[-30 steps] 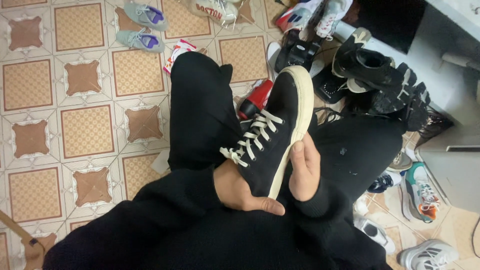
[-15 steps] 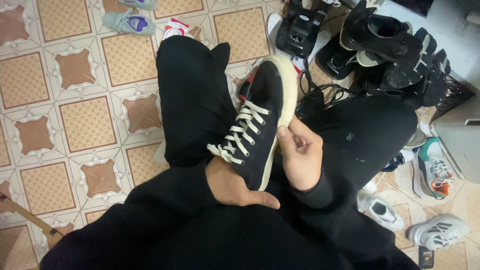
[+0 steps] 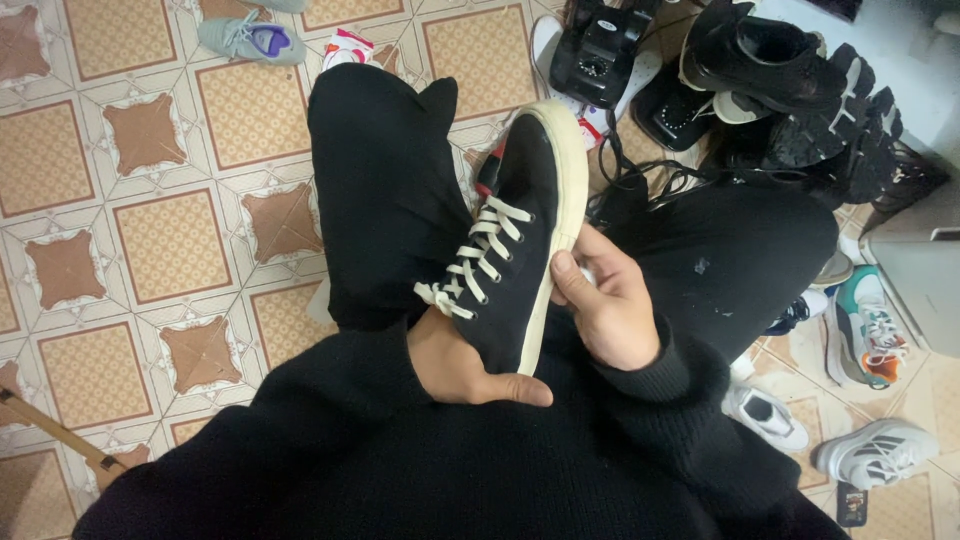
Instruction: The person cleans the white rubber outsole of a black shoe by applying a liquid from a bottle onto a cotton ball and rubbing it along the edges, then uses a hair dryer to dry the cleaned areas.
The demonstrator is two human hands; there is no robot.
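Note:
A black canvas sneaker (image 3: 520,215) with cream laces and a cream rubber sole rests over my lap, toe pointing away from me. My left hand (image 3: 460,362) grips it from below at the heel, thumb stretched along the sole edge. My right hand (image 3: 608,300) presses against the cream sole at mid-length, thumb on the rim; something small and white may sit under its fingers, mostly hidden. My legs in black trousers (image 3: 385,190) lie beneath the shoe.
Patterned floor tiles (image 3: 170,240) spread to the left. A grey and purple sneaker (image 3: 250,38) lies at top left. Black shoes (image 3: 780,60) pile at top right, a black device (image 3: 600,45) beside them. White and coloured sneakers (image 3: 865,335) sit at right.
The view has drawn closer and shifted. My right hand has slid along the sole's edge and its thumb now lies on the rim. My left hand keeps its hold on the heel.

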